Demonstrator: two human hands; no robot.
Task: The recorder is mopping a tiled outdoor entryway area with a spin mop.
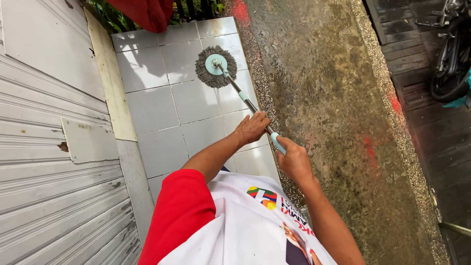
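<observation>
A: Item one, light. What do I log?

B: I log soft, even daylight, moderately bright. The white tiles (162, 105) carry a faint sheen with no harsh glare. A diffuse shadow falls across the upper tiles.

A: Item two, sharpness?

B: The centre is crisp. I note slight softness on the motorbike (451, 54) at the right edge. The shutter (44, 186) slats bow and lean, showing wide-lens distortion at the left edge.

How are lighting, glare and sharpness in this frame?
Head view: soft, even daylight; pale sheen on the wet grey tiles; faint shadow beside the round mop head; both hands on the mop handle are sharp; wide-angle bending of the shutter lines at left.
</observation>
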